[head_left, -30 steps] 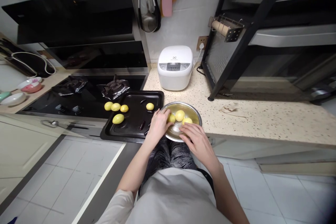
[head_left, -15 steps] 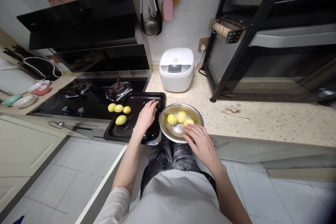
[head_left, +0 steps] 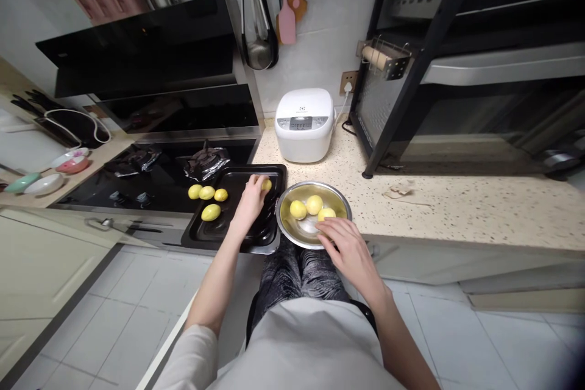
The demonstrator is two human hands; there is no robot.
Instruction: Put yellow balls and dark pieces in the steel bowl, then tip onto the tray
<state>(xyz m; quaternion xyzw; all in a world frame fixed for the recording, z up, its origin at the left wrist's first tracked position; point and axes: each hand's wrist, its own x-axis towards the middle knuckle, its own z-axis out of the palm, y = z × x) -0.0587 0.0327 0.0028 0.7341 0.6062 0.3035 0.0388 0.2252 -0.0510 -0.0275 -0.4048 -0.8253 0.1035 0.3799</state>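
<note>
One yellow fruit [head_left: 267, 184] against the left hand [head_left: 252, 196], perhaps within its grasp.

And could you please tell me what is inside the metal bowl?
The bowl holds three yellow fruits; the right hand hides part of one, and whatever lies beneath those fingers cannot be seen.

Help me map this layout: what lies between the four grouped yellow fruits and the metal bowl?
The head view shows the black tray, with the left hand at another yellow fruit.
</note>
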